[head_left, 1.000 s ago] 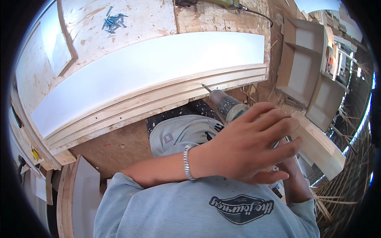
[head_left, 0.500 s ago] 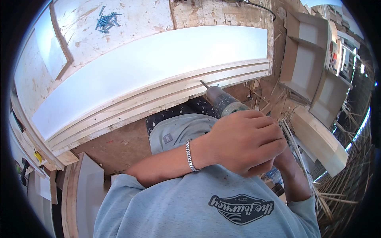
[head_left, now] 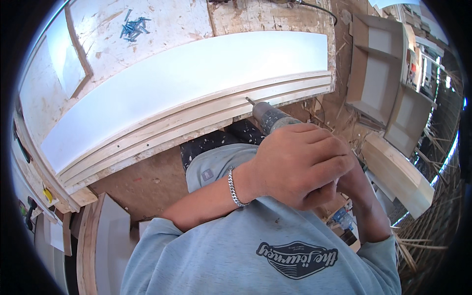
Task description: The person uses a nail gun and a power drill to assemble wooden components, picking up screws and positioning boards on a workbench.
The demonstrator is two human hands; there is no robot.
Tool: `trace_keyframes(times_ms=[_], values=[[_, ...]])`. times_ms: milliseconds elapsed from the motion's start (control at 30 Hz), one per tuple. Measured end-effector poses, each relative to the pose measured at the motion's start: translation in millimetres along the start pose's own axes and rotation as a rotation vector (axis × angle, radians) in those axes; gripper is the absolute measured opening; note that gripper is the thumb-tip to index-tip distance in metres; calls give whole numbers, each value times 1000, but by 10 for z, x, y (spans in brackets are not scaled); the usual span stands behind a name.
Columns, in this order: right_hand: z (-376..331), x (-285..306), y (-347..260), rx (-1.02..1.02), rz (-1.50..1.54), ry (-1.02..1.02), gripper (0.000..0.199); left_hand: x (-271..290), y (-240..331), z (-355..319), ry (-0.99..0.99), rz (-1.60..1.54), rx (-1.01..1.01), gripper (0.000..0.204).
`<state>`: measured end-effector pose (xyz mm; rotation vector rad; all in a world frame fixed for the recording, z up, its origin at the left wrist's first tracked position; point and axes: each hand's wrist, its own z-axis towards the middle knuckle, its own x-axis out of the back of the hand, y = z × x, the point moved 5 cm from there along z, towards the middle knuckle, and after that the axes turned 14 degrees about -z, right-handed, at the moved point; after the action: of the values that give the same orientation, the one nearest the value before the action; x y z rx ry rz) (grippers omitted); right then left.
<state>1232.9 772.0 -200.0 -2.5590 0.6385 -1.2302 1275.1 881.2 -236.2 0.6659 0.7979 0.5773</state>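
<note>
A power drill (head_left: 273, 118) with a speckled dark body points up and left. Its thin bit meets the pale wooden strips (head_left: 206, 110), which lie lengthwise along the workbench's near edge. My left hand (head_left: 302, 164), with a chain bracelet at the wrist, is closed over the drill's rear. Behind it, my right hand (head_left: 348, 174) is at the back of the drill, its fingers mostly hidden. Small dark holes or screw heads dot the strips. A long white panel (head_left: 196, 71) lies directly beyond them.
Loose screws (head_left: 133, 29) are piled on the worn workbench (head_left: 182, 19). To the right stand open wooden cabinets (head_left: 376, 73) and a wooden beam (head_left: 398, 174). A white-faced board (head_left: 110, 241) stands at lower left, and a plastic bottle (head_left: 342, 218) shows below my right arm.
My hands and the drill have shifted slightly up and left in the picture, along with a small shift of the view. More of the bottle shows below my right arm.
</note>
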Motion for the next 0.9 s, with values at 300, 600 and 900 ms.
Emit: trace_keyframes(times_ms=[300,600,900], values=[[-239,-263,365,-70,28,-50,47,779,-423,-216,118,303,463,30],[-1033,-742,608,-219,292,64,42,1080,-1024,-749,-348,951,719,40],[-1386,-1489,526,-141,14,389,40,2660,-460,-78,271,1070,411,13]])
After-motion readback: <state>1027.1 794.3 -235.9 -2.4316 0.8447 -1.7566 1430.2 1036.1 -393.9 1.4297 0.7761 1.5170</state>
